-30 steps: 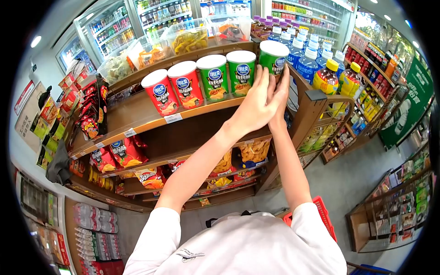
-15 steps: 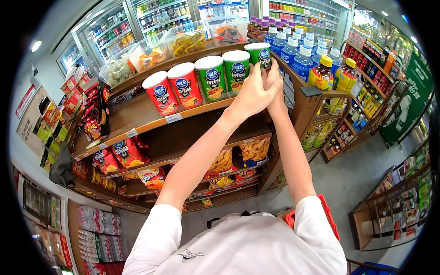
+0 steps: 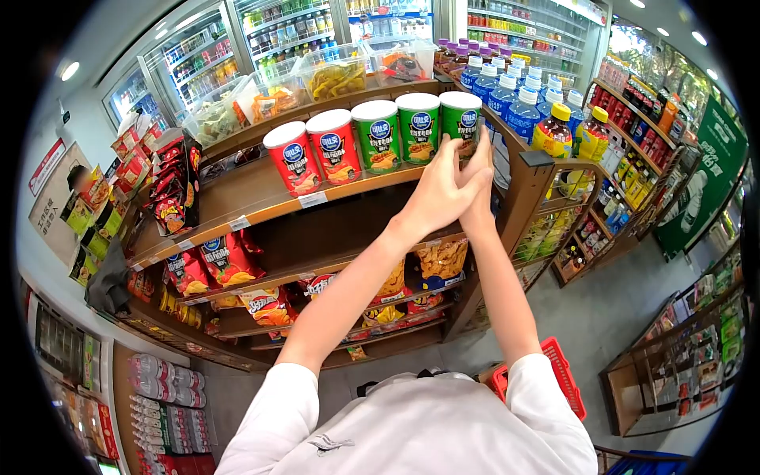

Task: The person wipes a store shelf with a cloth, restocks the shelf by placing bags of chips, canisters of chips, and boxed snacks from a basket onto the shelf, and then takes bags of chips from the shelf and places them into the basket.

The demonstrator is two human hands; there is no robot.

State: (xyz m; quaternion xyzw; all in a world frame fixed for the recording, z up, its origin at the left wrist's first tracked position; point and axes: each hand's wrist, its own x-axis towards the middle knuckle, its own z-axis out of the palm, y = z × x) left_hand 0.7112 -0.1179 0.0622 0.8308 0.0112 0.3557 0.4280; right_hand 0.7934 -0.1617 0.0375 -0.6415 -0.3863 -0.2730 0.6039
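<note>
Five-wide row aside, the rightmost green chip canister [image 3: 461, 120] with a white lid stands upright at the right end of the top shelf. My left hand [image 3: 438, 190] presses closed fingers against its lower front. Along its right side, my right hand [image 3: 477, 184] has its fingers wrapped, and the two hands overlap at the thumbs. Immediately left are another green canister [image 3: 418, 131] and a similar green canister [image 3: 376, 138]. Further left stand a red canister [image 3: 335, 149] and a second red canister [image 3: 294, 162].
Clear bins of packaged snacks [image 3: 332, 79] line the back ledge. Blue-capped bottles [image 3: 522, 115] and yellow-capped bottles [image 3: 554, 131] stand to the right, beyond the wooden end post [image 3: 530, 178]. Chip bags [image 3: 226, 257] fill lower shelves. A red basket [image 3: 564, 380] is beside my right sleeve.
The rightmost green canister has come toward me, into line with its neighbours, with both hands still on it. The view has shifted slightly, moving the shelf items rightward and down.
</note>
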